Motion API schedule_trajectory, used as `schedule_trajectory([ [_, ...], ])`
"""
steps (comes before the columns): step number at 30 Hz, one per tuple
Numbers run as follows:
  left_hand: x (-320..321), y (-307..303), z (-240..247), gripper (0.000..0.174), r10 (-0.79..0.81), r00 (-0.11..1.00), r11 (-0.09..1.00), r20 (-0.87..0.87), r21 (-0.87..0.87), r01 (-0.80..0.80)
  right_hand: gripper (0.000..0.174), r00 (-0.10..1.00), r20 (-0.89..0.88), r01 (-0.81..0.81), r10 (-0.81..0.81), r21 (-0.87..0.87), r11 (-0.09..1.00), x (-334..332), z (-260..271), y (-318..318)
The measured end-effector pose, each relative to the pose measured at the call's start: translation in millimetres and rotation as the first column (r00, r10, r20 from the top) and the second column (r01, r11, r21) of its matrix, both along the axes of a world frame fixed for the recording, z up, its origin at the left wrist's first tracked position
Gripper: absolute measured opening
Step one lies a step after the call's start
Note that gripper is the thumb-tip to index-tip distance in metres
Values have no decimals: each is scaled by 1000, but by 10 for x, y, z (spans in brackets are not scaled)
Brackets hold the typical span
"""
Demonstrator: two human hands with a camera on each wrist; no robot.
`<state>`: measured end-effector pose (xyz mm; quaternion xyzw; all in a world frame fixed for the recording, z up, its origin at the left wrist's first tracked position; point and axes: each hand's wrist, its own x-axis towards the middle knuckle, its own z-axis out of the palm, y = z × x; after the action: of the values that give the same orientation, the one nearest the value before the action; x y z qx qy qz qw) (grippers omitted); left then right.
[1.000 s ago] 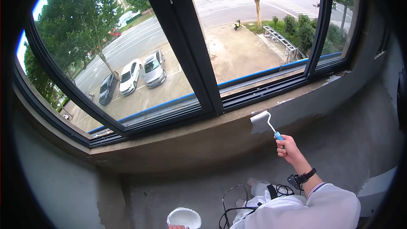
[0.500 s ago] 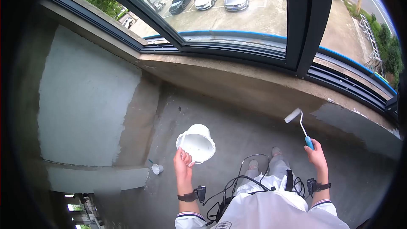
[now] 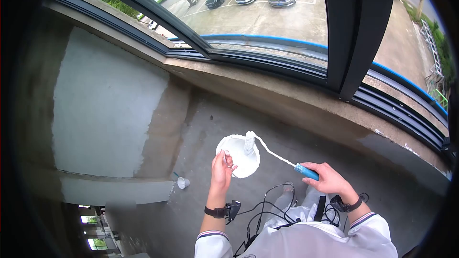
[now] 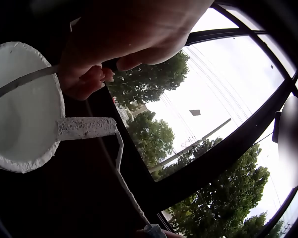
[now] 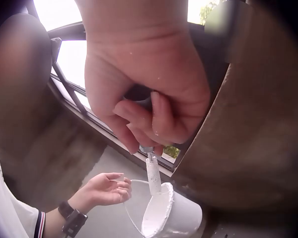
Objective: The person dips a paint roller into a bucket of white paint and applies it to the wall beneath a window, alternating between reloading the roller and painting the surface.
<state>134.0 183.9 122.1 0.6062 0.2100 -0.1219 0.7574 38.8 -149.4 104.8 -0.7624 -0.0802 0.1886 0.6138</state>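
Observation:
A white bucket [image 3: 256, 162] with a paint-crusted rim hangs tilted from its thin bail [image 4: 27, 80], which the curled fingers of my left hand [image 3: 221, 171] grip. My right hand [image 3: 328, 177] holds a small paint roller by its blue handle [image 3: 306, 171], fingers wrapped round it in the right wrist view. Along the bent, white-coated frame [image 3: 275, 153], the roller leads to the bucket's mouth. Its white-coated sleeve [image 4: 87, 128] overlaps the rim, with the far end inside. White paint coats the bucket's inner wall [image 5: 158, 210].
A low wall under a dark-framed window [image 3: 267, 69] runs ahead. A pale painted patch [image 3: 105, 105] covers part of the left wall. On the floor stands a small white cup [image 3: 183, 182] with a stick in it. Black cables [image 3: 267, 205] hang at my waist.
The roller has left the wall below the sill and come down left to the bucket's mouth. My left hand has raised the bucket into fuller view. The head view has swung left and down.

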Motion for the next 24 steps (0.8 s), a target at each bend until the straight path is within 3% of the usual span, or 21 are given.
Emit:
schedule_trajectory([
  [6,0,-152,-40,27,-27,999,994,36,-106,30,40,991,-108,-84,76,-73,994,40,-47,109],
  [11,-93,-340,-229,33,-260,965,965,-14,5,260,35,989,-140,-49,39,-69,996,23,-496,589],
  [15,-312,-666,-458,35,-271,957,947,-103,148,284,40,967,-254,-8,-30,-146,989,57,-921,927],
  [18,-505,-860,-631,41,-171,976,976,-137,114,187,38,959,-256,114,-124,-52,992,24,-1162,1062],
  [20,-559,-897,-640,42,-172,976,980,-135,75,183,37,964,-13,268,-267,31,963,-86,-1473,1249],
  [21,-583,-890,-634,43,-176,976,983,-132,32,181,37,965,-15,262,-261,35,965,-120,-1513,1279],
  [22,-580,-868,-613,43,-171,976,984,-133,36,177,35,931,-307,275,-196,239,931,-157,-1547,1304],
  [23,-565,-839,-584,45,-120,985,991,-127,-68,112,33,829,-556,337,-57,415,845,-178,-1525,1323],
  [24,-569,-811,-562,47,-68,990,984,-126,-172,46,33,827,-559,335,-52,416,845,-205,-1520,1371],
])
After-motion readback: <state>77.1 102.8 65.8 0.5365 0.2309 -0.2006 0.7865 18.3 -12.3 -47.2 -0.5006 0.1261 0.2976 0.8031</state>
